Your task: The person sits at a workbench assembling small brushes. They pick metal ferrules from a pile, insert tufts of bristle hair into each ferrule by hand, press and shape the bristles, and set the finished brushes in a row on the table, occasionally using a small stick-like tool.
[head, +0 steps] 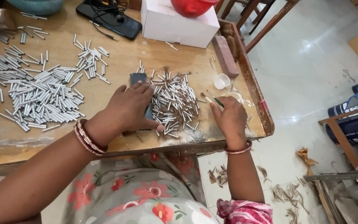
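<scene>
Pressing a dark flat block [139, 83], the left hand [127, 110] lies open; right hand [228, 118] pinches a green stick [217, 100] (thin).

A small workshop: a worn wooden bench [104, 145] strewn with heaps of metal tubes [42, 95]

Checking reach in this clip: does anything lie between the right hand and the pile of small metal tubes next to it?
Nothing visible does. The right hand, pinching a thin green-handled tool, sits just right of the tube pile with only bare tabletop between. The left hand rests on a dark flat block at the pile's far side.
</scene>
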